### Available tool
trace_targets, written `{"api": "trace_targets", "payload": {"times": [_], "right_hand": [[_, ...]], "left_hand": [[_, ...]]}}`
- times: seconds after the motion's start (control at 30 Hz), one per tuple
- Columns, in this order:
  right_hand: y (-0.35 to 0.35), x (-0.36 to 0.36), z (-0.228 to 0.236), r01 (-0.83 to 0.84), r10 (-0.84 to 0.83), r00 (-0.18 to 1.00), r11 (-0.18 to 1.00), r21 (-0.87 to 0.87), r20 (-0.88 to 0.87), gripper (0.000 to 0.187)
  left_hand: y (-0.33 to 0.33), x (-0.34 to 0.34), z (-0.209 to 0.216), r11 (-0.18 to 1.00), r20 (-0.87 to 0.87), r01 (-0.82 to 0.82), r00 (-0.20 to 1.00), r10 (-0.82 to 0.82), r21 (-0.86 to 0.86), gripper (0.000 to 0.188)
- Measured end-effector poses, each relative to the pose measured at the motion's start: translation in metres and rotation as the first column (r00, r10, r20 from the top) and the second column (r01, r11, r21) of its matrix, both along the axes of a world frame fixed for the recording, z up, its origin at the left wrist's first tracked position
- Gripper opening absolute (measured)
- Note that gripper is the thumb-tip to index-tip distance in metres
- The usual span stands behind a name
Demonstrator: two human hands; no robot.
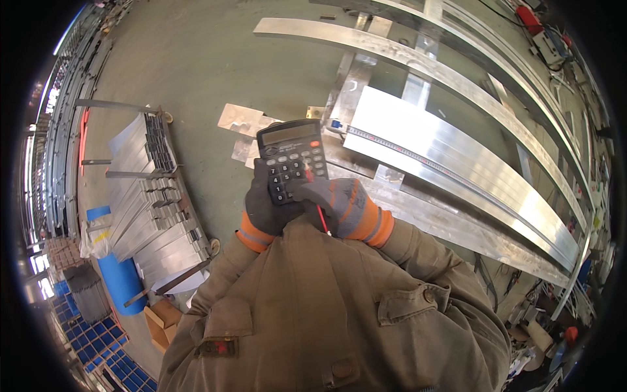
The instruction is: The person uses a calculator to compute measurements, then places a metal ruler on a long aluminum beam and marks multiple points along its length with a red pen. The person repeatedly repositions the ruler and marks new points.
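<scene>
In front of my chest is a black desk calculator [291, 140] with a grey screen and one orange key. My left hand [262, 208], in a grey and orange work glove, is closed around its lower left side. My right hand [339, 204], gloved alike, is closed on a thin red pen [321, 219] over the lower right of the keypad. The pen's tip end rises near the middle keys, while its other end points back toward my jacket. My right fingers cover some of the keys.
A metal frame of long bars [405, 55] fills the right, bearing a shiny aluminium panel [418, 130] with a tape measure [392, 147] along it. Stacked metal profiles [147, 196] lie at left, near a blue roll [122, 282] and a cardboard box [160, 320]. Flat metal plates [243, 121] lie beyond the calculator.
</scene>
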State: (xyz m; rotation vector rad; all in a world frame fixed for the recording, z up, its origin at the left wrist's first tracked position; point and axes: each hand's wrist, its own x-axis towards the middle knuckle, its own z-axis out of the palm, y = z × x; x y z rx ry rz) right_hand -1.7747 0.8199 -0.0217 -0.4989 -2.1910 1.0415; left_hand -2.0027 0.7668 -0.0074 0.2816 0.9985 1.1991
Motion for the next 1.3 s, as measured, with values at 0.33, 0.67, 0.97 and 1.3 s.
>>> {"api": "trace_targets", "payload": {"times": [0.33,0.67,0.97,1.3], "right_hand": [[0.006,-0.006,0.001,-0.064,0.062,0.997,0.997,-0.051,-0.055,0.058],[0.006,-0.006,0.005,-0.022,0.019,0.999,0.998,-0.066,-0.042,0.049],[0.012,0.013,0.016,0.382,-0.386,0.922,0.920,-0.084,-0.034,0.037],[0.008,0.008,0.005,0.285,-0.280,0.956,0.958,-0.044,0.090,0.049]], "left_hand": [[-0.005,-0.001,0.005,0.998,0.025,0.038,0.999,-0.037,-0.054,0.079],[0.000,0.007,0.013,0.997,-0.040,0.006,0.999,-0.009,-0.078,0.088],[0.006,0.009,0.026,0.998,0.283,-0.054,0.958,0.047,0.014,0.068],[0.002,0.004,0.018,0.999,0.244,-0.023,0.970,0.015,0.032,0.061]]}}
